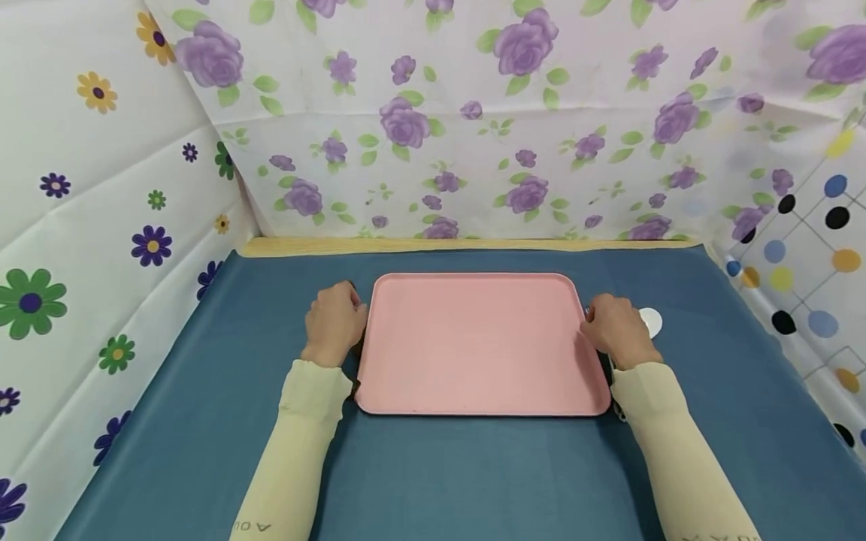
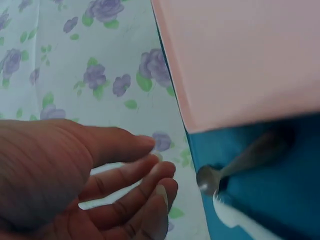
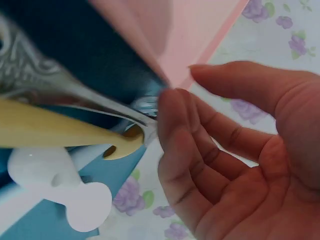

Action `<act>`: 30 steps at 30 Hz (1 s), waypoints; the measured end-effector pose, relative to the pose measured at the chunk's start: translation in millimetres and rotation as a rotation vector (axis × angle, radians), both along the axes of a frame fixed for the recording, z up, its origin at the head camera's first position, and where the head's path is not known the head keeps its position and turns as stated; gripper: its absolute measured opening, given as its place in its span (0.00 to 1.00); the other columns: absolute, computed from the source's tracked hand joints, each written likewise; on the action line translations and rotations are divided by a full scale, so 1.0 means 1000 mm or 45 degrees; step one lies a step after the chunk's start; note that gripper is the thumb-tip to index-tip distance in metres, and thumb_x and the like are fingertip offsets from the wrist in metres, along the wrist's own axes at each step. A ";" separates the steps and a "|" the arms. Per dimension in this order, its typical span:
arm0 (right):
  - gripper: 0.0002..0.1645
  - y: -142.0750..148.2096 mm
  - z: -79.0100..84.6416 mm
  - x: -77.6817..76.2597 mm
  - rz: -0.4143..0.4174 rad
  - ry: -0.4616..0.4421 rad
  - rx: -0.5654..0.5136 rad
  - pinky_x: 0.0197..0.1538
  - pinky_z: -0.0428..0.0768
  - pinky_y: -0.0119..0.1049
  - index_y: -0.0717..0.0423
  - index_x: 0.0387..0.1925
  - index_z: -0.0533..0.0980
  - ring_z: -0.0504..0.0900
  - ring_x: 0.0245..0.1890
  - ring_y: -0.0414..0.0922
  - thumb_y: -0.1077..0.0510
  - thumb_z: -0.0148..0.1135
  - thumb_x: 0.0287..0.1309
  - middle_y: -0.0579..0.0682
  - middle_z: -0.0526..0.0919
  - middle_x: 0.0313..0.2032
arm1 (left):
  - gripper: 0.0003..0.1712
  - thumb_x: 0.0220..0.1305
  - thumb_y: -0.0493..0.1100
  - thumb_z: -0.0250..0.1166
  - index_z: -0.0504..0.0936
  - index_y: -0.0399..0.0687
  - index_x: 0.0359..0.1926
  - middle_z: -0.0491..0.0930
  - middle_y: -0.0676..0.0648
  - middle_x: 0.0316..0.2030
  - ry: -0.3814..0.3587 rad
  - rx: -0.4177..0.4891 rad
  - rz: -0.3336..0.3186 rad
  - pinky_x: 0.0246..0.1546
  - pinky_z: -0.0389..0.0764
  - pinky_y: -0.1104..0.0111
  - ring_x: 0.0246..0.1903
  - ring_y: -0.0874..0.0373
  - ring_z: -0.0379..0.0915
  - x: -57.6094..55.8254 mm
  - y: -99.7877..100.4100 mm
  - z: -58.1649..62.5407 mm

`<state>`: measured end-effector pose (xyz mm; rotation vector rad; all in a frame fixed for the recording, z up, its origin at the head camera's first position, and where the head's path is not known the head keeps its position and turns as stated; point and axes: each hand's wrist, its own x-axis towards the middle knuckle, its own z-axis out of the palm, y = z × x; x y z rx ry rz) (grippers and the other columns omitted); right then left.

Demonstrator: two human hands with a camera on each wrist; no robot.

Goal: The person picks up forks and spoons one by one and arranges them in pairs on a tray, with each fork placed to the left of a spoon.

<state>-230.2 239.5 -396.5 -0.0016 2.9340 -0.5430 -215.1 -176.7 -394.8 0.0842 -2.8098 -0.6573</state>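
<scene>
A pink rectangular tray (image 1: 473,344) lies in the middle of the blue-covered table. My left hand (image 1: 335,323) is at its left edge; in the left wrist view, the thumb and loosely bent fingers stand apart, with nothing between them. Near them are a metal spoon (image 2: 209,179) and a white utensil (image 2: 232,216), the spoon's handle in the tray's shadow. At the right edge is my right hand (image 1: 617,329), its bent fingertips close to the tray's rim and thumb apart. Beside it lie an ornate metal utensil (image 3: 75,92), a yellow utensil (image 3: 55,125) and a white utensil (image 3: 45,172).
The blue cloth (image 1: 473,481) covers the table. A yellow strip (image 1: 473,245) runs along its back edge. A purple-flowered sheet (image 1: 467,165) hangs behind, a flowered sheet (image 1: 101,240) on the left and a dotted one (image 1: 805,300) on the right.
</scene>
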 end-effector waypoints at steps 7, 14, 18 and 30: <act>0.10 -0.005 0.005 0.005 -0.067 -0.058 0.062 0.23 0.74 0.48 0.63 0.25 0.77 0.77 0.24 0.55 0.66 0.51 0.56 0.63 0.78 0.26 | 0.27 0.62 0.37 0.60 0.61 0.49 0.08 0.56 0.51 0.06 -0.136 -0.004 0.115 0.06 0.58 0.67 0.06 0.57 0.57 0.002 -0.009 0.000; 0.11 -0.008 0.002 0.005 -0.066 -0.038 0.063 0.25 0.77 0.53 0.70 0.34 0.77 0.78 0.26 0.59 0.68 0.50 0.57 0.70 0.79 0.32 | 0.15 0.60 0.41 0.66 0.79 0.36 0.21 0.78 0.38 0.18 -0.213 -0.005 0.173 0.18 0.79 0.54 0.16 0.47 0.74 0.003 -0.013 -0.005; 0.11 -0.007 0.000 0.005 -0.062 -0.017 0.048 0.25 0.77 0.52 0.71 0.34 0.77 0.77 0.26 0.57 0.69 0.49 0.58 0.70 0.79 0.33 | 0.13 0.59 0.41 0.66 0.82 0.31 0.30 0.81 0.32 0.27 -0.226 -0.012 0.225 0.23 0.81 0.50 0.22 0.41 0.77 0.002 -0.016 -0.005; 0.09 -0.006 0.000 0.003 -0.047 -0.061 0.030 0.22 0.74 0.46 0.68 0.28 0.77 0.76 0.23 0.54 0.70 0.50 0.55 0.66 0.79 0.29 | 0.13 0.55 0.40 0.68 0.83 0.29 0.33 0.79 0.30 0.29 -0.318 -0.045 0.342 0.27 0.79 0.46 0.24 0.39 0.75 0.007 -0.027 -0.006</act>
